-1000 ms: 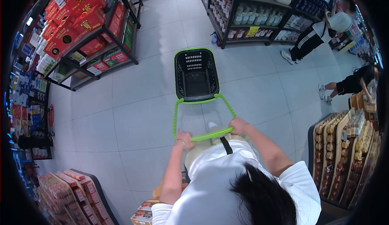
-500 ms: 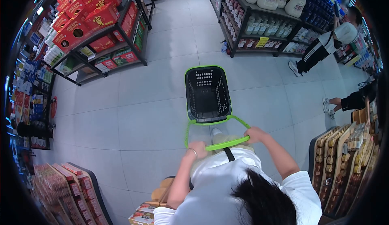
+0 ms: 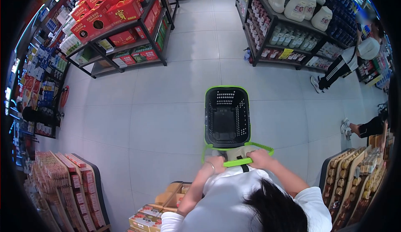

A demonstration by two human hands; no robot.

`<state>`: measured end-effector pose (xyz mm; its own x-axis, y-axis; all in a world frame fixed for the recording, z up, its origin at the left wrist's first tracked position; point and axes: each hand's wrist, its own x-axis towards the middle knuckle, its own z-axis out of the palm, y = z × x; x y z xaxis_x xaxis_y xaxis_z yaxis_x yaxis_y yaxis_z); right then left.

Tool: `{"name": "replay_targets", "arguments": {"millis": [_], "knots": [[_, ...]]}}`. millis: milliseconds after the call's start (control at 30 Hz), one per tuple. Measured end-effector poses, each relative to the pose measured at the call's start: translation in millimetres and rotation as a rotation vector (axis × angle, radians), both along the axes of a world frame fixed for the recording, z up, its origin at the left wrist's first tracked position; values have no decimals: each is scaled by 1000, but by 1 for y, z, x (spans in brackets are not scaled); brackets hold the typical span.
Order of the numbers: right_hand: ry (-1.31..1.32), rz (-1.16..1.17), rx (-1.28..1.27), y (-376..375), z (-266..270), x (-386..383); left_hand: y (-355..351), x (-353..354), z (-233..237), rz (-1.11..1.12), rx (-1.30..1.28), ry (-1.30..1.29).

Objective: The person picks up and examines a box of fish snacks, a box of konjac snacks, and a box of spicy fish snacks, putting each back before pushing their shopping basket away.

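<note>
In front of my body on the floor is a black shopping basket (image 3: 241, 117) with perforated walls and a bright green rim; nothing shows inside it. Its long green handle (image 3: 237, 162) is raised toward my waist. My left hand (image 3: 214, 164), with a bracelet at the wrist, is closed round the handle's left part. Closed on the same handle farther right is my right hand (image 3: 260, 159). The handle's right end sticks out beyond that hand. My feet are mostly hidden behind the basket and handle.
Red gift boxes (image 3: 121, 12) fill a shelf at upper left. White jugs (image 3: 297, 6) top another shelf at upper right. Snack racks (image 3: 348, 177) flank me on both sides. One person (image 3: 346, 60) stands at right; another person's legs (image 3: 355, 128) show below. Tiled floor (image 3: 175, 90) surrounds the basket.
The basket and shelves sit lower and farther right in view. The handle has come nearer my body, and my right hand is closer to my left on it.
</note>
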<state>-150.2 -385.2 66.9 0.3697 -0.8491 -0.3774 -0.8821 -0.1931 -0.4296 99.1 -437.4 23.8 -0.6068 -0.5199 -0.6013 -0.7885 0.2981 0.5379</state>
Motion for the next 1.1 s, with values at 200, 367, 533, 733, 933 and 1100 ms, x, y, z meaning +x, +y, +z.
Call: {"name": "replay_targets", "arguments": {"millis": [200, 367, 533, 733, 933, 1100], "knots": [[76, 105, 91, -12, 1, 9, 19, 14, 3, 45, 9, -102], [-51, 210, -36, -18, -14, 7, 28, 19, -3, 167, 18, -85], [-24, 331, -36, -39, -21, 4, 41, 13, -9, 313, 65, -116], [-120, 577, -118, -82, -16, 7, 62, 1, 0, 532, 93, -132], [-109, 842, -3, -114, -16, 27, 85, -16, 23, 760, 199, -191], [-195, 1001, 59, -120, -15, 35, 126, -32, -8, 827, 220, -252]]}}
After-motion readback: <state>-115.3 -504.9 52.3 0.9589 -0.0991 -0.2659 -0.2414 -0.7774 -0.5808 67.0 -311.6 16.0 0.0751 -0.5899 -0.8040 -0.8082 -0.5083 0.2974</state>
